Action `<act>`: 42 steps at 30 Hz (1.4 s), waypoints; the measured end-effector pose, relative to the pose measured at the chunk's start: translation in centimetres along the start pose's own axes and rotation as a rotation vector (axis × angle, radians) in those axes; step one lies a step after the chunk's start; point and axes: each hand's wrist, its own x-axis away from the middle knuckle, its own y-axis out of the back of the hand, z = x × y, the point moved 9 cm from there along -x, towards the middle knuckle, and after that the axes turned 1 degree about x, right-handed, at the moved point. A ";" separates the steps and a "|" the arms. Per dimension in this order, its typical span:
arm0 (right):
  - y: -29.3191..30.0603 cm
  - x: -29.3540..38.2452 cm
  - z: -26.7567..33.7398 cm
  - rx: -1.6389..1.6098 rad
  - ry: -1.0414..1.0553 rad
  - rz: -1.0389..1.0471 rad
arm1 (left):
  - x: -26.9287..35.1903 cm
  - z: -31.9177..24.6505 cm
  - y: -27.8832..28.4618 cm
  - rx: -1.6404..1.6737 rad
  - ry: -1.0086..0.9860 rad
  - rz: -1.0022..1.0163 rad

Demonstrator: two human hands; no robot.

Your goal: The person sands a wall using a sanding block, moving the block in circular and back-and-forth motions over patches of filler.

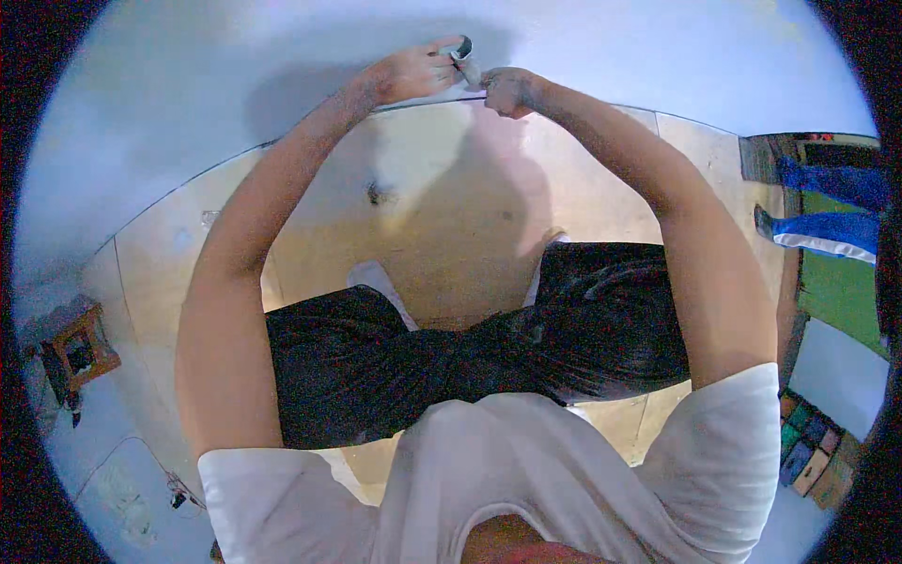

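My left hand (416, 72) is stretched forward near the white wall, its fingers closed around a small ring-shaped item (463, 51) that looks like a roll of tape. From the ring a pale strip (469, 72) runs down to my right hand (509, 92). The right fingers are curled in and meet the strip's lower end. Both hands are close together, just above the line where the wall meets the tan floor (451, 282). The fingertips are too blurred for more detail.
My knees in black trousers (479, 359) are spread below my arms. A person in blue trousers (828, 233) stands at the right by a doorway. A box with several coloured sections (810, 444) is at lower right. A wooden frame-like object (84, 345) is far left.
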 end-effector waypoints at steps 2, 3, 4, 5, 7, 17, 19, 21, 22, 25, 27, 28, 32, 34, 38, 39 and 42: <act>-0.4 -1.5 1.5 0.403 0.120 0.119 | 1.2 0.2 1.3 0.019 0.022 -0.164; -1.0 -1.4 1.4 0.550 0.141 0.203 | 1.3 0.3 2.2 0.029 0.028 -0.254; -2.1 -1.6 0.7 0.586 0.083 0.338 | 1.2 0.4 1.8 0.019 0.067 -0.200; -2.9 -2.0 -0.4 0.539 -0.065 0.426 | 1.3 0.0 1.5 0.015 0.056 -0.149; -3.7 0.9 -3.0 0.006 -0.278 0.285 | -0.8 0.4 1.7 -0.009 -0.009 -0.090; 1.7 -0.5 2.5 0.165 0.302 -0.337 | 1.1 0.3 1.4 -0.047 0.032 -0.123; 1.1 -0.9 1.9 0.121 0.187 -0.258 | 1.2 0.2 0.8 -0.022 0.025 -0.033; -1.2 -0.1 -0.8 0.054 -0.072 -0.004 | 0.5 0.4 1.4 0.036 0.009 -0.060; -2.1 0.6 -2.0 0.002 -0.170 0.069 | 0.3 0.5 1.5 0.065 0.002 -0.072; -3.2 1.2 -4.0 -0.153 -0.429 0.139 | 0.0 0.0 -0.1 0.010 -0.018 0.019; -3.7 -0.3 -4.2 -0.252 -0.730 0.251 | 1.6 -0.3 -0.3 0.053 0.016 -0.023; -3.6 -0.4 -3.9 -0.351 -0.755 0.220 | 1.9 -0.2 -0.3 0.066 0.022 -0.057; 0.1 0.2 -2.0 -0.447 -0.214 -0.206 | 1.1 0.4 -2.0 0.050 0.029 -0.081; 1.5 0.1 0.3 -0.200 0.073 -0.291 | 0.5 0.0 -2.0 0.035 0.003 0.022; -1.4 -0.4 -1.7 -0.841 -0.332 -0.075 | 1.1 -0.1 -0.5 -0.041 -0.023 -0.066; -1.7 -0.2 -1.9 -0.782 -0.434 -0.025 | 1.0 -0.2 0.1 -0.072 -0.019 -0.083; -1.7 0.1 -2.6 -0.591 -0.722 0.132 | 0.7 -0.2 -1.0 0.002 0.015 0.065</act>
